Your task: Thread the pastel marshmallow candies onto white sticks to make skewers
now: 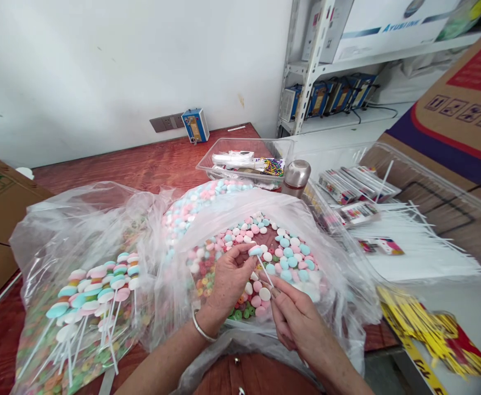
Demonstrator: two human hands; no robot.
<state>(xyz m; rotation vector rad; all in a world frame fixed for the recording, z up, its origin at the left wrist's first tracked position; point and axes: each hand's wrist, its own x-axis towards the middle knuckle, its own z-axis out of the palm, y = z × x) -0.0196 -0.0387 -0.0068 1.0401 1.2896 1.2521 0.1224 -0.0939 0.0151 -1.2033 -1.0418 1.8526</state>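
Note:
Between the fingertips of my left hand (233, 277) are round pastel candies (255, 250), with blue and pale pink showing. A thin white stick (264, 270) runs down from them into my right hand (296, 312), whose fingers are closed round it. Both hands are above an open clear plastic bag (240, 211) of loose pink, white and blue discs (290, 253) and small ring-shaped candies (206, 282). To the left, finished-looking stacks of discs on white sticks (94, 288) lie in a heap on another bag (38, 307) of ring candies.
A clear bin (244, 144) with packets and beads stands behind, beside a steel flask (297, 176). At right, a large clear tray (425, 159) holds many white sticks (417, 241) and packs. Yellow ties (425, 323) lie near right. Cardboard boxes (1, 203) flank the table.

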